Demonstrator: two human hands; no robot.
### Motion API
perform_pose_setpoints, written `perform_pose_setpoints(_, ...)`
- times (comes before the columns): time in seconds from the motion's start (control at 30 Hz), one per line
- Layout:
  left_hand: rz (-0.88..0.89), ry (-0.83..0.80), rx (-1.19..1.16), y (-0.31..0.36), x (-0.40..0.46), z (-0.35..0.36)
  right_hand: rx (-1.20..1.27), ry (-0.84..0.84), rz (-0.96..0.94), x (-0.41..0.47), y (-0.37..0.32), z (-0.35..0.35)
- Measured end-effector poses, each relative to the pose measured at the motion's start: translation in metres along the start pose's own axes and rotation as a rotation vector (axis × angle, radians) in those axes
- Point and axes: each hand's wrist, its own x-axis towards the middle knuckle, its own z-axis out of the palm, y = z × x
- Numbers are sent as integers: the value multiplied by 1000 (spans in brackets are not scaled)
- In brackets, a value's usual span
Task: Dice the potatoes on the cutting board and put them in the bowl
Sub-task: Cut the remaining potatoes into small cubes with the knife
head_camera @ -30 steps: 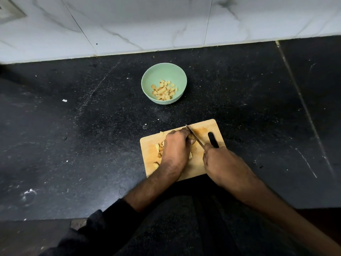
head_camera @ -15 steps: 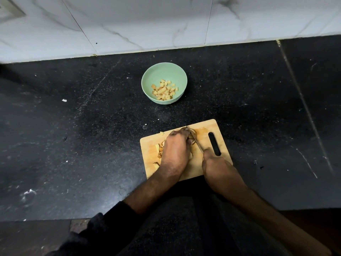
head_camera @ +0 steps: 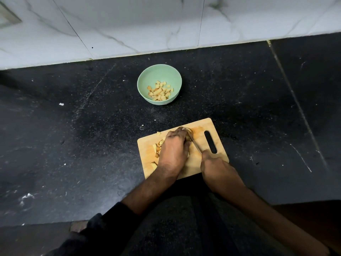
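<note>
A wooden cutting board [head_camera: 200, 129] with a handle slot lies on the black counter. My left hand [head_camera: 173, 148] curls over a potato piece [head_camera: 189, 136] on the board and holds it down. My right hand [head_camera: 215, 166] grips a knife [head_camera: 196, 145] whose blade runs up to the potato beside my left fingers. Several cut potato pieces [head_camera: 156, 147] lie on the board left of my left hand. A green bowl [head_camera: 145, 79] stands farther back on the counter and holds several diced potato pieces [head_camera: 160, 91].
The black stone counter [head_camera: 73, 137] reaches left and right of the board, with small white crumbs scattered on it. A white marble wall [head_camera: 166, 21] rises behind the bowl. The counter's front edge runs just below my forearms.
My right hand has drawn the knife back toward me and lowered the blade into the potato. My left hand has stayed on the potato. The view has shifted slightly.
</note>
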Motion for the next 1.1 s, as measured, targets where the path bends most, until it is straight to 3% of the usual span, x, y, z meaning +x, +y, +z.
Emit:
perform_pose_setpoints(0.83,-53,27,-76,-10,4,7,-32,-46,14,-44,19,1)
perform_pose_setpoints(1.1,-123,27,-257,-15,2,8,70,130,11,-44,6,-13)
